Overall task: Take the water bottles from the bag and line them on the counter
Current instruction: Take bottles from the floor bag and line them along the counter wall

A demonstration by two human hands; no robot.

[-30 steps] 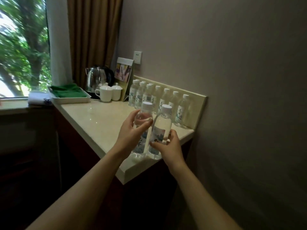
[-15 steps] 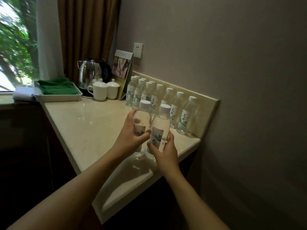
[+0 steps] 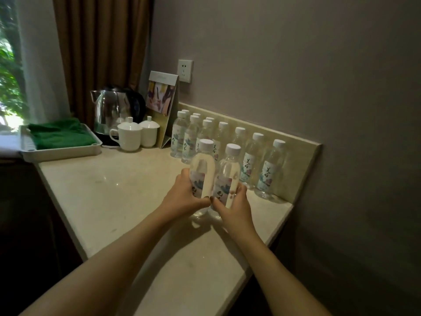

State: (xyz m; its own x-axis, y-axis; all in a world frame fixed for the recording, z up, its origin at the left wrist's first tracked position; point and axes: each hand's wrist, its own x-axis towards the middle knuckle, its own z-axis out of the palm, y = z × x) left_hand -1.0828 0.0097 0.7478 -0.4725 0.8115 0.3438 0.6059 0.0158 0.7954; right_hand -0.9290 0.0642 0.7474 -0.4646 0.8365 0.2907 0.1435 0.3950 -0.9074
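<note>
Clear plastic bottles are already standing in rows along the far backsplash. The left hand is gripping one bottle, the right hand another — both upright, just above the counter. Placement is pending; the bag is not visible, so the remaining count cannot be determined.

dim room | daylight from window at left | soft shadows on counter | wide-angle edge bending

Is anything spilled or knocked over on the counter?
No, nothing stands out. The bottles by the wall all stand upright with caps on, and the counter looks dry. The left hand and right hand each hold an upright bottle.
</note>
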